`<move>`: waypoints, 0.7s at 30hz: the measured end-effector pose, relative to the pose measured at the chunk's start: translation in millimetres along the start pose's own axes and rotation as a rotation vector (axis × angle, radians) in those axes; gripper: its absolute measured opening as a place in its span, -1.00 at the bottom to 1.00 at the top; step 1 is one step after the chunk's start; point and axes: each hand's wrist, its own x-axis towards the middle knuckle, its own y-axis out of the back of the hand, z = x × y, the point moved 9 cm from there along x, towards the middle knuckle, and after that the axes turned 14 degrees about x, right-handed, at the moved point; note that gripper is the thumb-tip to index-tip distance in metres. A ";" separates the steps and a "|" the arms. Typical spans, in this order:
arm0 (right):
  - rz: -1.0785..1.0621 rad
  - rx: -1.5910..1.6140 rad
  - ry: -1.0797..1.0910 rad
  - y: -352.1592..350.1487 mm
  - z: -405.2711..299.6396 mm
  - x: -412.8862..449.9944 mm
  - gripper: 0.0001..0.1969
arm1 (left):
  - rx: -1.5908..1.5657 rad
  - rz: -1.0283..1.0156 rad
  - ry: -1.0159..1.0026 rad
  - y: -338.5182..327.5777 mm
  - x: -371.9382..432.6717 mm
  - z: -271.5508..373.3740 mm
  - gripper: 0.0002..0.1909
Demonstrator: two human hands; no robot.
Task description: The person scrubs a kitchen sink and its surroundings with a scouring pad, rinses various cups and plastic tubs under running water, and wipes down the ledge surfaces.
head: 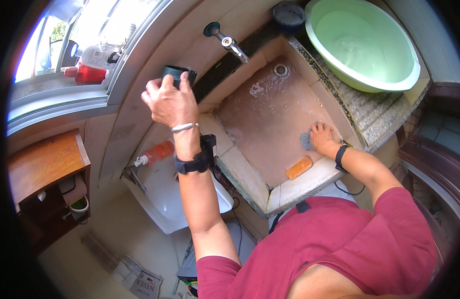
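Observation:
Up at the left, my left hand [172, 99] grips a dark green cup [181, 70] by its side, near the tiled wall ledge. My right hand [323, 137] presses a grey scouring pad [307, 141] onto the floor of the tiled sink basin [263, 123], close to its front right wall. Just in front of that pad lies an orange bar [299, 167], perhaps soap, against the basin's front rim. Wet patches and some foam show around the drain [280, 69] at the back.
A metal tap [230, 43] juts over the basin. To the right, a large green plastic tub [364, 45] with water stands on a ridged stone slab [379, 112], beside a dark container [288, 17]. At left are a white washbasin [166, 198], a pink soap bottle [157, 152] and a wooden cabinet [47, 160].

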 end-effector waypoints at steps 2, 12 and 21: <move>0.011 0.175 -0.060 -10.2 8.3 8.0 -0.60 | 0.022 0.063 -0.037 8.6 -1.0 9.4 -0.77; -0.058 0.969 -0.136 47.5 6.2 25.5 -0.40 | -0.557 -0.099 0.044 -58.5 -104.4 -50.5 -0.68; 0.346 2.284 0.212 267.0 -104.7 124.3 -0.58 | -0.703 -0.457 -0.269 -108.2 -227.3 -68.4 -0.72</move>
